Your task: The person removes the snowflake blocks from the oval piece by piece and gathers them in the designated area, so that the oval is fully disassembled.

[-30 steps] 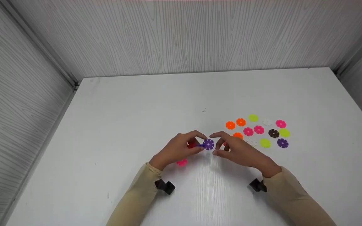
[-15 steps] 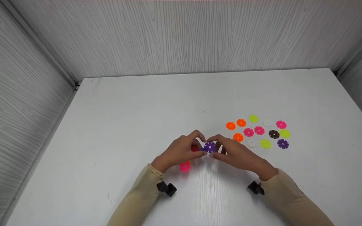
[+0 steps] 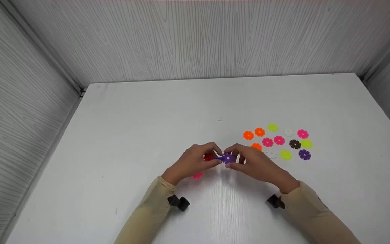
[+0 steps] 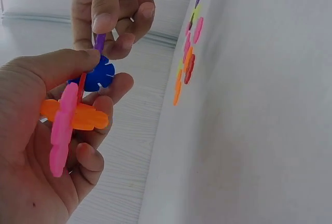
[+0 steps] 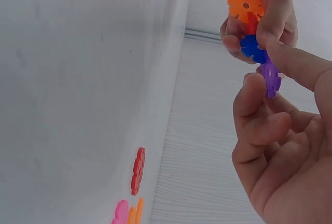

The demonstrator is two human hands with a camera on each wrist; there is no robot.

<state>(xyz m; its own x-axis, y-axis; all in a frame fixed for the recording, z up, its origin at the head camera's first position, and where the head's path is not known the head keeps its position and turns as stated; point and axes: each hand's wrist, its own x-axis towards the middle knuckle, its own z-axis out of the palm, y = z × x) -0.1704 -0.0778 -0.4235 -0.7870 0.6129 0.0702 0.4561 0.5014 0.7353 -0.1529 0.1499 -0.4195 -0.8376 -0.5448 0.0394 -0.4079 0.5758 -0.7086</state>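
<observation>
My left hand (image 3: 193, 159) pinches a blue notched disc (image 4: 98, 77) between thumb and fingers. That disc belongs to a joined chain with a red disc (image 4: 81, 88), an orange disc (image 5: 246, 6) and a pink disc (image 4: 62, 130). At the chain's other end sits a purple disc (image 3: 229, 158), set crosswise against the blue one. My right hand (image 3: 261, 164) grips the purple disc by its edge with thumb and fingertips. Both hands are close together, held above the white table; the fingers partly hide where blue and purple meet.
Loose notched discs lie flat on the white table (image 3: 147, 118), right of my hands: a brown disc (image 3: 295, 144), a purple one (image 3: 304, 155), and several orange, pink, yellow and white ones. A red disc (image 5: 138, 171) lies nearby. Grey panels (image 3: 195, 40) wall the table's back and sides.
My right hand has come in from the right, its fingers closing onto the purple disc. The left hand has kept its hold on the chain and shifted only slightly.
</observation>
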